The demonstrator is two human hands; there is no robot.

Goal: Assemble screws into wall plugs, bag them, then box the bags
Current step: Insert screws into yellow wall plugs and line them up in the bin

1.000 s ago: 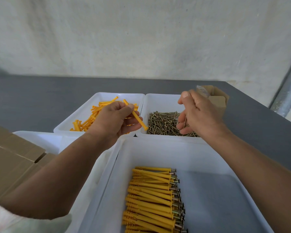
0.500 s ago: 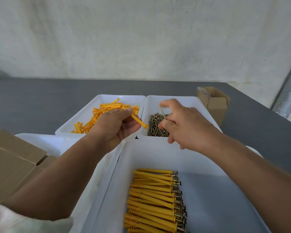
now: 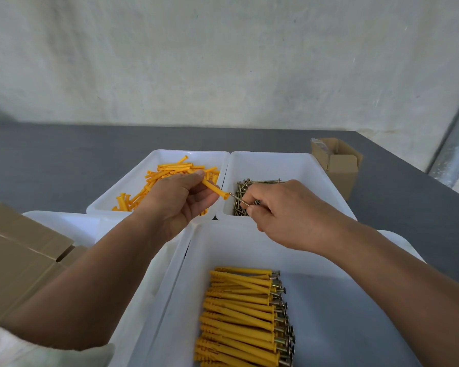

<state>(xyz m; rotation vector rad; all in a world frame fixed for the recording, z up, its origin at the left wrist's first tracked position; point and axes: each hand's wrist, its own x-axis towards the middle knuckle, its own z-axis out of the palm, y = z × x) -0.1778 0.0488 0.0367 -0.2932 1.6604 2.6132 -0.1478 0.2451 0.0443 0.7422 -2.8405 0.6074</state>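
Right at the fingertips: the right hand (image 3: 284, 213) pinches the head end of one screw (image 3: 238, 200) between thumb and forefinger, the other fingers loosely curled behind. The tip of the screw sits right at the open collar of a yellow wall plug (image 3: 214, 188), touching it or just barely in; can't tell which from here. The left hand (image 3: 180, 205) grips that plug, thumb on top and fingers (image 3: 207, 201) curled under, mouth angled toward the screw so the two line up. Looks like one straight push is the idea.

The hands meet in the air over the seam between the two back trays, which makes sense. The loose plugs (image 3: 170, 169) are in the left tray (image 3: 122, 192) and the screw pile (image 3: 243, 189) is in the right tray (image 3: 316, 165), each under its own hand.

Closer in, the big front tray (image 3: 249, 250) holds a neat stack of finished plug-and-screw pairs (image 3: 239, 308), heads all pointing right, so I'd guess this one drops there next. A small open cardboard box (image 3: 339, 165) sits off to the right on the grey table (image 3: 64, 160), with folded cardboard (image 3: 19, 255) on the left. Boxing hasn't started, by the look of it.
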